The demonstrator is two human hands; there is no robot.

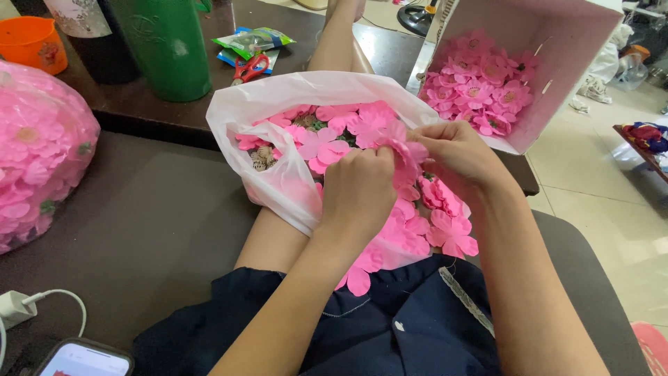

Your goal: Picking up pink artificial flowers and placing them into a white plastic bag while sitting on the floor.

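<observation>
My left hand (358, 191) and my right hand (452, 157) meet over my lap and both pinch one pink fabric flower (407, 160). Right under them lies an open white plastic bag (278, 111) full of pink petals and small flower centres, resting on my legs. More loose pink flowers (438, 226) lie on my dark blue skirt (390, 327) below my right hand.
A white box (557, 63) tipped on its side holds several finished pink flowers (476, 87) at the upper right. A clear bag of pink flowers (35, 153) sits at left. Red scissors (250, 67), a green container (170, 45), an orange cup (31, 42), a phone (83, 358) and a charger (14, 306) lie around.
</observation>
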